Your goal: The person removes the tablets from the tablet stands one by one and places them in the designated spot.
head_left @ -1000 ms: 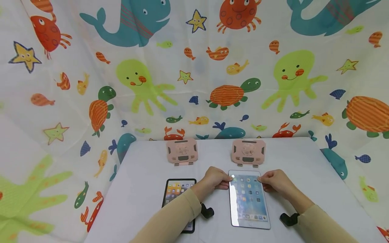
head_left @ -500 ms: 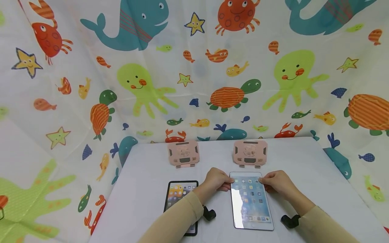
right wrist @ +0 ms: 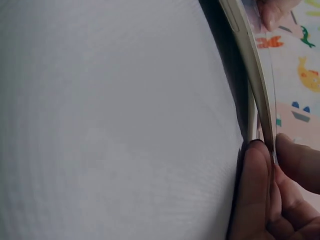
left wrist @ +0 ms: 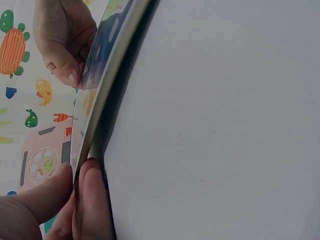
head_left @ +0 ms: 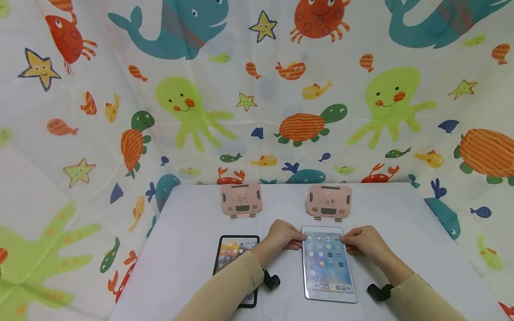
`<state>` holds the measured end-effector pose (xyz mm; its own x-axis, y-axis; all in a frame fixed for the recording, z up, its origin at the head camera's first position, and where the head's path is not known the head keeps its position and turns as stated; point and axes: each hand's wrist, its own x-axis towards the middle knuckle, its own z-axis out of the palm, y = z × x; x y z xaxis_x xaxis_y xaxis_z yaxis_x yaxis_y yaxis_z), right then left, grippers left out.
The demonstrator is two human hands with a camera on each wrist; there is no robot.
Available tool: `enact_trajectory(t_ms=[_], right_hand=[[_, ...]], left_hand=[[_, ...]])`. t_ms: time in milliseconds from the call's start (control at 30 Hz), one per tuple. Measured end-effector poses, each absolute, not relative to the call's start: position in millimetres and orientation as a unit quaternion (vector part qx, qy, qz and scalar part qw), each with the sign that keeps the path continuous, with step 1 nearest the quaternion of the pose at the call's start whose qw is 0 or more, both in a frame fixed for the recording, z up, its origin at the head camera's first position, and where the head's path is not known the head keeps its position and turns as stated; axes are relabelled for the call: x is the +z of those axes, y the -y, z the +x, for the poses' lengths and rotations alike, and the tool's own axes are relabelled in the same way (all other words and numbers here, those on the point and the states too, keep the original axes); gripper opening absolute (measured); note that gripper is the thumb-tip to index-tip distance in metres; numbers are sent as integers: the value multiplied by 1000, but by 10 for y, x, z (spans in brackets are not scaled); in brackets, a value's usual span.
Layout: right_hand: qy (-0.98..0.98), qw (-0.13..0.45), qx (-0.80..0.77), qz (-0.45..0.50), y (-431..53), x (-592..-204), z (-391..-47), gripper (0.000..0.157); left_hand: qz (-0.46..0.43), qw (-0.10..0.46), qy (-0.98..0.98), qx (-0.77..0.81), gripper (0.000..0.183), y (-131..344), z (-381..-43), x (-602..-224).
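A white-framed tablet (head_left: 328, 263) with a lit screen of app icons lies in front of me, its long side running away from me. My left hand (head_left: 283, 235) pinches its left edge near the far corner, thumb on top and fingers underneath. At the opposite edge, my right hand (head_left: 364, 240) grips it the same way. Seen from the left wrist, the tablet's side edge (left wrist: 107, 75) stands above the white surface, with a dark gap under it. The right wrist view shows the thumb (right wrist: 300, 162) on the screen side and fingertips behind the edge.
A second tablet (head_left: 230, 253) in a black frame lies to the left, partly covered by my left forearm. Two pink cases (head_left: 241, 200) stand along the back of the white table (head_left: 184, 249). A sea-animal curtain (head_left: 265, 98) hangs behind. Black wrist devices (head_left: 379, 293) sit at my sleeves.
Both hands keep their hold on the white tablet in the same place. The bright glare on the left part of its screen has faded. The head view shifts slightly.
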<state>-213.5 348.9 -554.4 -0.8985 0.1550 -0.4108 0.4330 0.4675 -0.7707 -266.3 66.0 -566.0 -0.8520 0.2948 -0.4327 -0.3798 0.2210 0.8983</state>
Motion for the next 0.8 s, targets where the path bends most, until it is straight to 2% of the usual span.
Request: enact_trajectory(t_ms=[200, 533, 800], right_hand=[[-842, 154, -487, 173, -3435, -5503, -2145, 23], [-849, 158, -477, 163, -3473, -5429, -2118, 26], [-835, 163, -496, 170, -3479, -5420, -2102, 30]], left_hand=[[-22, 289, -729, 620, 7, -589, -2708, -5660], [-8, 276, -768, 578, 5, -663, -2659, -5578], [-26, 291, -745, 600, 6, -645, -2657, -5582]])
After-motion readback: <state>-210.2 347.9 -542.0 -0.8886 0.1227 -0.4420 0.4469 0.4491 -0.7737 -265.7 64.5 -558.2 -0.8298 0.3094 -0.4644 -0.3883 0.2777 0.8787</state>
